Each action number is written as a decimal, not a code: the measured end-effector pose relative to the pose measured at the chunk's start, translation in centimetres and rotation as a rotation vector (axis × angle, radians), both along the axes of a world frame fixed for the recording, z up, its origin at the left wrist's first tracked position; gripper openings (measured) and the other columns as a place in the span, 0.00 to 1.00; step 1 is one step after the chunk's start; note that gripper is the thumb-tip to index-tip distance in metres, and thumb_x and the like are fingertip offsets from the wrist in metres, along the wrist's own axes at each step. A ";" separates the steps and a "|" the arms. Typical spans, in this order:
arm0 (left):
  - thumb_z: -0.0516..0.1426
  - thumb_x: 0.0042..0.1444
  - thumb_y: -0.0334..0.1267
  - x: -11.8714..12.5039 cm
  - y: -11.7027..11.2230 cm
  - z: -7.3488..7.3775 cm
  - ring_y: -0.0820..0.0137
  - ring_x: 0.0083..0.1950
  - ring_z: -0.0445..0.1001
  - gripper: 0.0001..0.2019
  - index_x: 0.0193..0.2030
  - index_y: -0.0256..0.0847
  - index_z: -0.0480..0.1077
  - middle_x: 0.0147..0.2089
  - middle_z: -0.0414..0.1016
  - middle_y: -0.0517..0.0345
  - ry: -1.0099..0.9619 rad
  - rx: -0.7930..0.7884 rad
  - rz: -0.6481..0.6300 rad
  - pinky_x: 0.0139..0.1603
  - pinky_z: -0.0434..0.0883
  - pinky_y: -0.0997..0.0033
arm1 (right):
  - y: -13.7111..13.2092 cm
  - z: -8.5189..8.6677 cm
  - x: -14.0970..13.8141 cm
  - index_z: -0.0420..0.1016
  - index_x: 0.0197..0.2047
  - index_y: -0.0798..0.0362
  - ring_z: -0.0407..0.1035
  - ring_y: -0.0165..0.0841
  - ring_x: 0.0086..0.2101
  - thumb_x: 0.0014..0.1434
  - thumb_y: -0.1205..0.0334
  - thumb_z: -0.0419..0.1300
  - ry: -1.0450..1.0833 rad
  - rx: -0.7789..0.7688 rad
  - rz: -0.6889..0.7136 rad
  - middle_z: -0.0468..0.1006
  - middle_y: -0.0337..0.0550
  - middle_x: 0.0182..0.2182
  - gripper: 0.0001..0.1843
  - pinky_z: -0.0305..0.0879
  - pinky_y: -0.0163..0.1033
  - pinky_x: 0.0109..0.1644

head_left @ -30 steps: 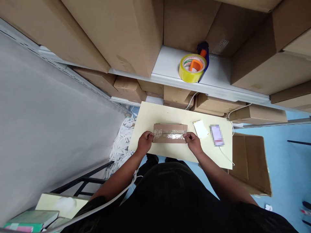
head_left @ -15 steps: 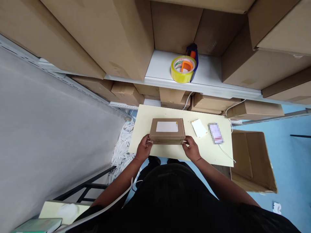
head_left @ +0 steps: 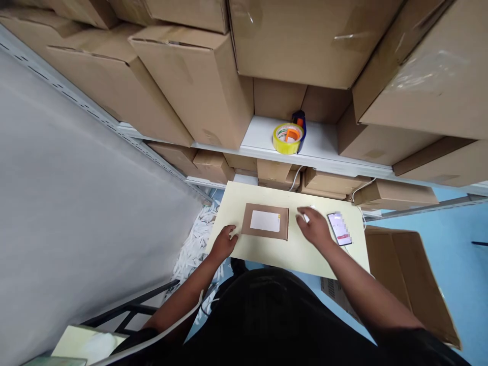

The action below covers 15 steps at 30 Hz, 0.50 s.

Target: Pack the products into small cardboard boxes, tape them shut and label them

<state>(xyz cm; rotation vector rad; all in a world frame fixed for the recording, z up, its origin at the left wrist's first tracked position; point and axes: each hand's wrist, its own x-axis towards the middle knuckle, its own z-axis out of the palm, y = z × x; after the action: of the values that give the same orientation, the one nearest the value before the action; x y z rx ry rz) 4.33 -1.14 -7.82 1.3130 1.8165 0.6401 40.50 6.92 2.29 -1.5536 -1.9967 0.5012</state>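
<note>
A small brown cardboard parcel (head_left: 266, 221) with a white label on top lies flat on the pale yellow table (head_left: 290, 249). My left hand (head_left: 225, 240) rests on the table at the parcel's left edge, fingers loosely curled, holding nothing. My right hand (head_left: 314, 225) is to the right of the parcel, over a small white card that it mostly hides; its fingers are bent down on the card. A phone (head_left: 339, 228) with a cable lies just right of that hand.
A yellow tape roll in a blue and orange dispenser (head_left: 288, 136) sits on the white shelf (head_left: 324, 152) behind the table. Cardboard boxes (head_left: 198, 86) fill the shelves. An open carton (head_left: 412, 274) stands on the blue floor to the right. White paper strips (head_left: 194, 239) lie left of the table.
The parcel was turned over from its taped side to its label side and laid flat. Both hands let go of it; my right hand moved right onto the white card. The camera tilted up.
</note>
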 end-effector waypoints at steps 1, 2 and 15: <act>0.57 0.58 0.42 -0.4 -0.1 0.5 0.57 0.58 0.77 0.18 0.54 0.39 0.72 0.58 0.76 0.44 0.021 0.010 0.004 0.56 0.76 0.55 | 2.1 2.8 -0.5 0.78 0.51 0.50 0.74 0.45 0.51 0.66 0.54 0.57 -0.019 0.143 0.022 0.81 0.50 0.49 0.15 0.69 0.51 0.59; 0.56 0.59 0.43 -0.6 -0.2 1.0 0.58 0.55 0.78 0.17 0.52 0.40 0.72 0.56 0.77 0.45 0.038 0.019 0.003 0.55 0.77 0.56 | 4.3 5.6 -1.1 0.77 0.52 0.50 0.72 0.45 0.53 0.66 0.54 0.57 -0.042 0.253 0.025 0.80 0.51 0.51 0.15 0.67 0.51 0.61; 0.55 0.62 0.42 -2.0 -4.3 5.3 0.57 0.56 0.78 0.14 0.52 0.48 0.75 0.55 0.79 0.50 0.048 0.145 -0.266 0.57 0.76 0.56 | 28.1 15.7 -7.3 0.72 0.28 0.68 0.70 0.29 0.29 0.59 0.47 0.66 -0.012 -0.458 -0.333 0.78 0.52 0.28 0.27 0.70 0.46 0.37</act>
<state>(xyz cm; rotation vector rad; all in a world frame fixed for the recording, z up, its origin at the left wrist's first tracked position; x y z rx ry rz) 2.29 -5.43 -2.57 1.6459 1.6183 0.6068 33.22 34.97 18.02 -2.1166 -1.6515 0.8511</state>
